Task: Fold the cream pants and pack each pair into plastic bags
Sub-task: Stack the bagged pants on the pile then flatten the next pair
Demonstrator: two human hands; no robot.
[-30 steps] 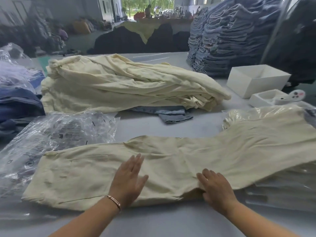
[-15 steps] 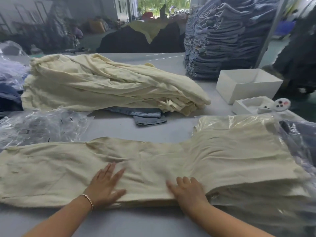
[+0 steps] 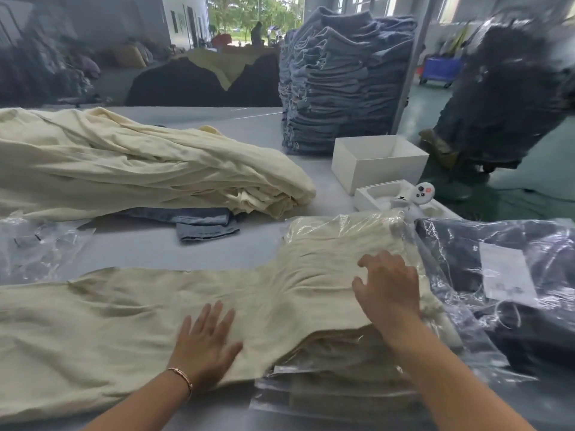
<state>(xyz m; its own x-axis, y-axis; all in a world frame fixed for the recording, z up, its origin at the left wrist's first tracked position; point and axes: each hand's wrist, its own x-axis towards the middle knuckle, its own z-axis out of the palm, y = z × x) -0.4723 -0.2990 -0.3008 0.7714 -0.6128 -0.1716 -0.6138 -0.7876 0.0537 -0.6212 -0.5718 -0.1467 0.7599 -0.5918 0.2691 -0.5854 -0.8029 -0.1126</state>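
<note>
1. At the left edge of the frame, empty plastic bags (image 3: 40,244) lie crumpled on the grey table (image 3: 149,244), just above the near end of the pants.
2. Above them, filling the upper left, a loose heap of cream pants (image 3: 140,169) sprawls across the table, with a folded bit of blue denim (image 3: 199,220) poking out from under its lower edge.
3. Across the lower half, one pair of cream pants (image 3: 109,315) is spread flat and runs from the left edge toward the right, where its far end climbs onto a stack of bagged cream pants (image 3: 342,377).
4. The left hand (image 3: 205,343), lower centre, lies palm down on that pair with fingers spread and straight, gripping nothing (a thin bracelet (image 3: 183,376) sits at the wrist).
5. The right hand (image 3: 389,286), right of centre, rests on the raised end of the pair atop the stack, fingers open and slightly curled, pressing on the cloth rather than pinching it.
6. In the upper middle, a tall pile of folded blue jeans (image 3: 342,82) stands at the table's back.
7. Right of the pile's foot sits an open white box (image 3: 379,163), with a shallow white tray (image 3: 382,194) just below it.
8. At the right edge, a dark garment in a clear bag (image 3: 513,275), bearing a white label, lies just beside the stack.
</note>
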